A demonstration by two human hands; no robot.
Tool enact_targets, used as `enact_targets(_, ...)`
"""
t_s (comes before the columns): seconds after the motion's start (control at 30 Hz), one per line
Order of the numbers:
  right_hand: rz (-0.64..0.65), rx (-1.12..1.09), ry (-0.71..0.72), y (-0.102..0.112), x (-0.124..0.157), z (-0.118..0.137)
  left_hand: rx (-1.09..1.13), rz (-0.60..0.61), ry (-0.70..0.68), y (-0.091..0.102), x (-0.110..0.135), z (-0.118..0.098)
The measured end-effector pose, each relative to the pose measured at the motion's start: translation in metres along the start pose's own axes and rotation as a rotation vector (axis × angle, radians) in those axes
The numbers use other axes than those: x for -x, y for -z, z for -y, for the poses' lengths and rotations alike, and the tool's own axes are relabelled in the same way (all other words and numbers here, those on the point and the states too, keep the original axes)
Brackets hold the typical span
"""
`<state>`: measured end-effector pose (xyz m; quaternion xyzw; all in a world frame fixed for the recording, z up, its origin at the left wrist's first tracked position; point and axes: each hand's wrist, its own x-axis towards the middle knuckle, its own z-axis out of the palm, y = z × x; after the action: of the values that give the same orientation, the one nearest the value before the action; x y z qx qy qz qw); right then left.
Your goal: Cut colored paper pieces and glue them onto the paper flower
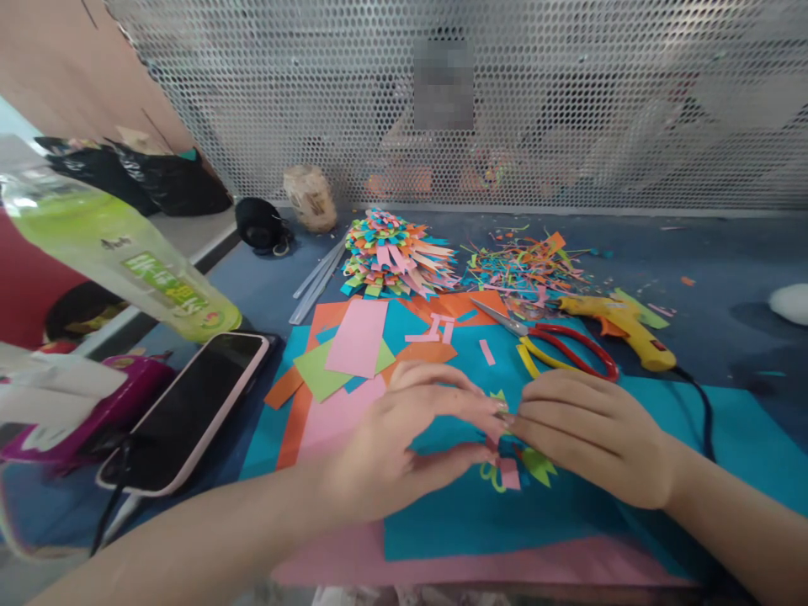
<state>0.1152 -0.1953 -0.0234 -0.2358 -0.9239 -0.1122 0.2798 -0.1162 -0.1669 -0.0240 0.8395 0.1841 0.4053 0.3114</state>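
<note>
My left hand reaches in with thumb and fingers closed around a small paper craft piece of pink and lime-green strips. Across from it, my right hand has its fingers bent together over the same piece, fingertips meeting the left ones. Green loops and a notched green end show below the fingers; the middle is hidden. Both hands are just above a blue paper sheet. Beyond the right hand lie scissors with red and yellow handles, beside a yellow glue gun.
A fringed multicolour paper cone and a heap of paper scraps are at the back, near clear glue sticks. Leftward are a phone, a tilted-looking drink bottle and a black round object. A perforated metal panel stands behind.
</note>
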Motion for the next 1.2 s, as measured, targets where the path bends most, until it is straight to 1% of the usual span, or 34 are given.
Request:
enact_targets(0.17, 0.000, -0.010, 0.013, 0.000, 0.003, 0.000, -0.101, -0.005, 0.010, 0.002, 0.000, -0.002)
enact_targets(0.23, 0.000, -0.015, 0.008, 0.000, 0.003, 0.000, -0.111, 0.002, -0.012, 0.002, 0.001, -0.002)
enact_targets(0.37, -0.011, -0.004, 0.003, 0.001, 0.002, 0.000, -0.152, 0.058, -0.080, 0.002, 0.001, -0.001)
enact_targets(0.43, -0.028, 0.012, 0.010, 0.002, 0.002, 0.000, -0.154, 0.061, -0.118, 0.002, 0.001, 0.000)
enact_targets(0.53, -0.039, 0.039, 0.015, 0.004, 0.002, 0.002, -0.134, 0.039, -0.144, 0.002, 0.001, 0.000)
enact_targets(0.67, -0.019, 0.110, 0.054, 0.007, 0.003, 0.004, -0.099, 0.017, -0.116, 0.003, 0.003, 0.002)
enact_targets(0.83, -0.023, 0.177, 0.094, 0.009, 0.003, 0.005, 0.141, -0.072, -0.133, 0.003, 0.008, 0.005)
enact_targets(0.87, -0.026, 0.194, 0.101, 0.010, 0.004, 0.006, 0.164, -0.081, -0.113, 0.003, 0.008, 0.005)
enact_targets(0.93, -0.038, 0.232, 0.097, 0.010, 0.005, 0.008, 0.146, -0.083, -0.020, 0.001, 0.007, 0.006)
enact_targets(1.0, -0.063, 0.264, 0.048, 0.011, 0.005, 0.012, 0.131, -0.075, 0.110, -0.001, 0.006, 0.007)
enact_targets(1.07, -0.090, 0.297, -0.010, 0.011, 0.006, 0.014, 0.186, -0.065, 0.258, -0.005, 0.004, 0.010)
enact_targets(1.13, -0.100, 0.332, 0.015, 0.012, 0.006, 0.014, 0.285, -0.051, 0.356, -0.007, 0.002, 0.013)
enact_targets(1.2, -0.097, 0.365, 0.083, 0.012, 0.005, 0.011, 0.344, -0.038, 0.401, -0.009, 0.002, 0.015)
